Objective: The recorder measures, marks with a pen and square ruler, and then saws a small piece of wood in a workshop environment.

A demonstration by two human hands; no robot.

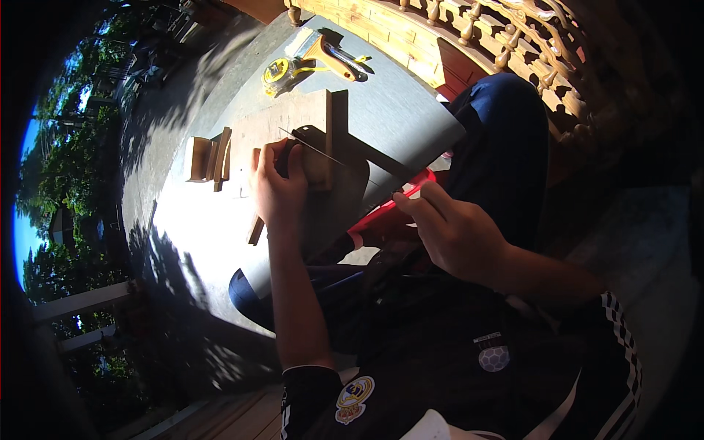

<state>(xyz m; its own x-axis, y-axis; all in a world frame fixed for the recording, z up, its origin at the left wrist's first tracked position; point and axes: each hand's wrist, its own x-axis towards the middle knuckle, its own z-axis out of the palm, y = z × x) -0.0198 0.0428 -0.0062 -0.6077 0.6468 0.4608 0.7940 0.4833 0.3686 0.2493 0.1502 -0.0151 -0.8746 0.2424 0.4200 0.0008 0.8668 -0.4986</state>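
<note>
My left hand (279, 180) is closed on a narrow dark wooden strip (255, 230), holding it down on a pale wooden board (282, 116). The strip's lower end sticks out below my wrist. A raised wooden block (338, 117) runs along the board's right side. Across the strip, just beyond my left fingertips, lies a thin straight metal blade (317, 149), slanting down toward my right hand (458, 231). The fingers of my right hand are curled shut at the blade's near end. Its handle is hidden in my grip, and shadow hides whether the edge has teeth.
Several short wooden pieces (214, 158) lie left of the board. Farther off on the grey tabletop (396, 106) are a yellow tape measure (276, 73) and a wide paintbrush (323, 55). A red object (392, 202) shows below the table edge. Carved wooden furniture (469, 33) stands behind.
</note>
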